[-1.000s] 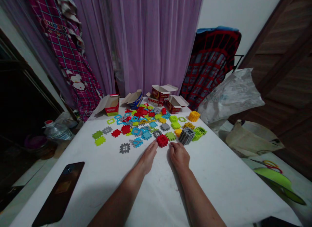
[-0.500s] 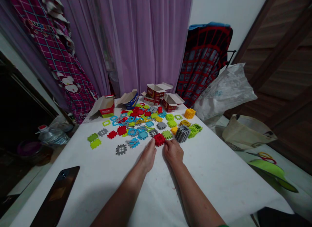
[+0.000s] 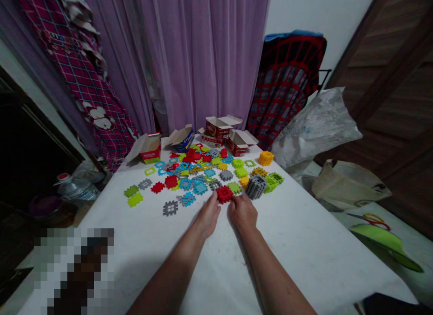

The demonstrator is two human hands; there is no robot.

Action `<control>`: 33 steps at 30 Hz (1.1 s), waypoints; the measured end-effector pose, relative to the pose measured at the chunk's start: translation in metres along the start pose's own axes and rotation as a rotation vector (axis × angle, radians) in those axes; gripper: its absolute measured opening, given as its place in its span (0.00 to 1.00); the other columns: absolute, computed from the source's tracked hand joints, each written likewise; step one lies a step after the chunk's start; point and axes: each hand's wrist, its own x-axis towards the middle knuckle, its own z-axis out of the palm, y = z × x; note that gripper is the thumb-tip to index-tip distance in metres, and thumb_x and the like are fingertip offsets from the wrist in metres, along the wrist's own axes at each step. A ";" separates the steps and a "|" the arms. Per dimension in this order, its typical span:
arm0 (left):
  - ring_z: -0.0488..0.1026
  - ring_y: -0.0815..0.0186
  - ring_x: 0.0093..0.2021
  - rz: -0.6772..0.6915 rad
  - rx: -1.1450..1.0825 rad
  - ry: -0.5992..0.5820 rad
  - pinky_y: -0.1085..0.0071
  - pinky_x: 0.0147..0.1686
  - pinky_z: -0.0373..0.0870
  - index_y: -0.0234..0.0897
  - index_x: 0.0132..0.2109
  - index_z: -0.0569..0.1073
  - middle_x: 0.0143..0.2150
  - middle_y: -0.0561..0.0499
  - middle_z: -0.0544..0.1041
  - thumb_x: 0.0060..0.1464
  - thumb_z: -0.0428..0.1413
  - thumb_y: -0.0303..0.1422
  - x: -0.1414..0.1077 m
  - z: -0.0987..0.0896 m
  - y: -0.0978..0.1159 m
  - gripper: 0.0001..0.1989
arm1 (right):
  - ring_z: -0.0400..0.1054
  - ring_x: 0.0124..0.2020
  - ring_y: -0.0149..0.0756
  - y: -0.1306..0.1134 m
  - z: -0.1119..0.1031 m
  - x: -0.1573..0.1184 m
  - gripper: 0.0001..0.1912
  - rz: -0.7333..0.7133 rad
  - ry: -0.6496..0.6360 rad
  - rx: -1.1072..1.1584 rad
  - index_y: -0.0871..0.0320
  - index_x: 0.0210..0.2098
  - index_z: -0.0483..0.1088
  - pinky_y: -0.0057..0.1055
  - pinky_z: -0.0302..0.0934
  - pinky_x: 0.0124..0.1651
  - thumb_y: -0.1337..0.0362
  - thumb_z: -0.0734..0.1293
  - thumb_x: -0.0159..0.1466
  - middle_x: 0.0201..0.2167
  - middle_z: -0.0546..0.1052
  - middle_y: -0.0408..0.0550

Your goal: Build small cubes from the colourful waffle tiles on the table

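A red notched block (image 3: 224, 194) is pinched between my two hands at the middle of the table. My left hand (image 3: 210, 213) touches its left side, fingers together and pointing forward. My right hand (image 3: 244, 211) is curled at its right side. Just beyond lie a light green piece (image 3: 234, 187) and a grey windowed piece (image 3: 214, 184). A grey stack (image 3: 255, 187) stands right of my right hand, with green linked pieces (image 3: 273, 182) beside it. Red, blue, yellow and green pieces are heaped to the left and behind. The fingertips are partly hidden against the red block.
Open boxes, one red and green (image 3: 150, 149), one blue (image 3: 184, 140) and several dark red (image 3: 216, 128), line the back of the white table (image 3: 304, 243). A yellow stack (image 3: 266, 158) sits at the back right. A blurred patch covers the front left.
The whole view has shifted slightly, with everything a little further right. Both hands stay at the red block. The dark phone at the front left is now covered by a blurred patch.
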 end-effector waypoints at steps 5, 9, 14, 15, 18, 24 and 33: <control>0.54 0.63 0.71 0.014 -0.002 -0.016 0.63 0.69 0.51 0.42 0.64 0.66 0.71 0.45 0.60 0.65 0.47 0.46 -0.003 -0.011 -0.003 0.26 | 0.70 0.47 0.36 -0.002 -0.006 -0.001 0.17 0.062 -0.067 0.023 0.52 0.48 0.77 0.27 0.60 0.41 0.66 0.59 0.67 0.44 0.76 0.47; 0.67 0.59 0.63 0.157 0.120 0.012 0.61 0.65 0.61 0.40 0.58 0.73 0.65 0.42 0.69 0.58 0.57 0.44 0.007 -0.052 0.011 0.23 | 0.70 0.50 0.36 0.001 -0.005 -0.002 0.18 0.102 -0.068 0.071 0.55 0.51 0.75 0.28 0.61 0.45 0.65 0.58 0.68 0.50 0.75 0.48; 0.71 0.56 0.59 0.462 1.028 0.413 0.60 0.62 0.64 0.39 0.52 0.77 0.57 0.45 0.77 0.54 0.59 0.33 0.029 -0.130 0.069 0.18 | 0.70 0.51 0.37 0.005 0.002 -0.001 0.18 0.114 -0.039 0.103 0.54 0.52 0.74 0.28 0.62 0.44 0.63 0.58 0.68 0.51 0.75 0.48; 0.70 0.56 0.60 0.486 1.256 0.474 0.60 0.62 0.62 0.39 0.52 0.77 0.58 0.45 0.76 0.54 0.58 0.31 0.032 -0.143 0.080 0.18 | 0.70 0.50 0.37 0.006 0.003 -0.001 0.18 0.113 -0.039 0.103 0.54 0.51 0.74 0.28 0.62 0.44 0.63 0.58 0.68 0.51 0.75 0.48; 0.69 0.54 0.61 0.401 1.654 0.512 0.62 0.62 0.62 0.40 0.56 0.75 0.61 0.45 0.73 0.54 0.58 0.32 0.037 -0.168 0.102 0.21 | 0.70 0.50 0.38 0.011 0.009 0.001 0.18 0.096 -0.051 0.105 0.53 0.51 0.75 0.29 0.62 0.42 0.61 0.58 0.67 0.50 0.75 0.48; 0.72 0.53 0.58 0.316 1.798 0.425 0.64 0.57 0.66 0.40 0.57 0.75 0.60 0.44 0.75 0.58 0.56 0.38 0.038 -0.176 0.112 0.21 | 0.71 0.49 0.37 0.020 0.016 0.003 0.19 0.069 -0.047 0.125 0.53 0.51 0.75 0.28 0.62 0.42 0.59 0.58 0.67 0.50 0.75 0.48; 0.72 0.56 0.57 0.381 1.790 0.397 0.65 0.55 0.66 0.40 0.61 0.71 0.59 0.44 0.74 0.55 0.58 0.35 0.039 -0.196 0.110 0.25 | 0.71 0.49 0.38 0.020 0.014 0.003 0.19 0.077 -0.050 0.143 0.52 0.49 0.76 0.30 0.62 0.43 0.58 0.57 0.67 0.49 0.76 0.47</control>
